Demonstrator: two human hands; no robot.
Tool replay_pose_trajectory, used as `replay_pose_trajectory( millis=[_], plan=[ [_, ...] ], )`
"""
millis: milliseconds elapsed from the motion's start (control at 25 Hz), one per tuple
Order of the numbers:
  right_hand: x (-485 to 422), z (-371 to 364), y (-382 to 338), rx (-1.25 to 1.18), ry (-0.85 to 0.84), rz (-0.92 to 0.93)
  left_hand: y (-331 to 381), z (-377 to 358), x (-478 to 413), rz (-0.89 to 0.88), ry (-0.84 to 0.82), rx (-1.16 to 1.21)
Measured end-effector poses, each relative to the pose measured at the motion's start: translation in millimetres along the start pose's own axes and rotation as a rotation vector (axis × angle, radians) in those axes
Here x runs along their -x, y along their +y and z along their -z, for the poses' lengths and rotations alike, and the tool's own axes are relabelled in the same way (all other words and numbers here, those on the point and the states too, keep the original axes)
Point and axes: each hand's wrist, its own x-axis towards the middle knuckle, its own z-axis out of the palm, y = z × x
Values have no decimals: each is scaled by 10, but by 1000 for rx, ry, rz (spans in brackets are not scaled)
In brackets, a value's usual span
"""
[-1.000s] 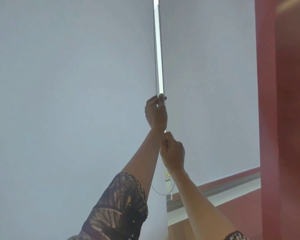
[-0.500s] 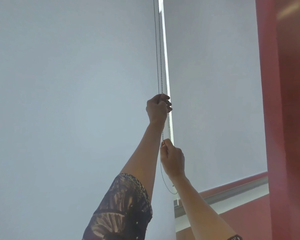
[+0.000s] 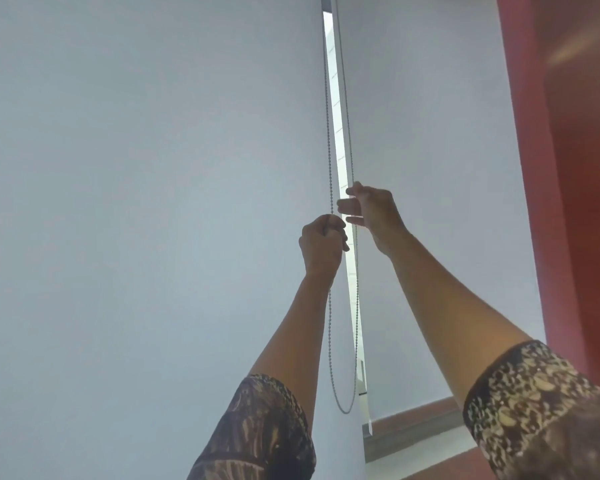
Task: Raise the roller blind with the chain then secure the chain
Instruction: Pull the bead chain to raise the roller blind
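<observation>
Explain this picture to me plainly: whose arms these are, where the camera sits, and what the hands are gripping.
The camera is worn on a person's head and looks up along their own raised arms. No machine is involved. The left hand is closed in a fist around one strand of a thin bead chain. The right hand, slightly higher, has its fingers partly open at the other strand; whether it grips is unclear. The chain hangs in a loop below, in the bright gap between two pale roller blinds. A red wall stands on the right.
</observation>
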Motion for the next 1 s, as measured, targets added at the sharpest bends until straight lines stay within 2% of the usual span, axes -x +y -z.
replay_pose_trajectory(
  millis=[80, 200, 360, 560, 760, 1000],
  plan=[
    [-155, -145, -425, -100, -91, -51, 15, -30, 26, -1, -12, -10],
    [-207, -372, -616, -72, -83, -71, 80, -43, 76, -18, -27, -15],
    [-72, -459, -508, -51, 35, 46, 142, -20, 156, -35, -53, -87],
    [212, -381, 123, -60, 68, 41, -394, -10, 457, 22, -111, -142],
    [437, -181, 648, 25, 60, 6, -807, -3, 564, 66, -297, -207],
    [450, -134, 718, 55, 74, 64, -685, 143, 224, 217, -545, -154]
  ],
)
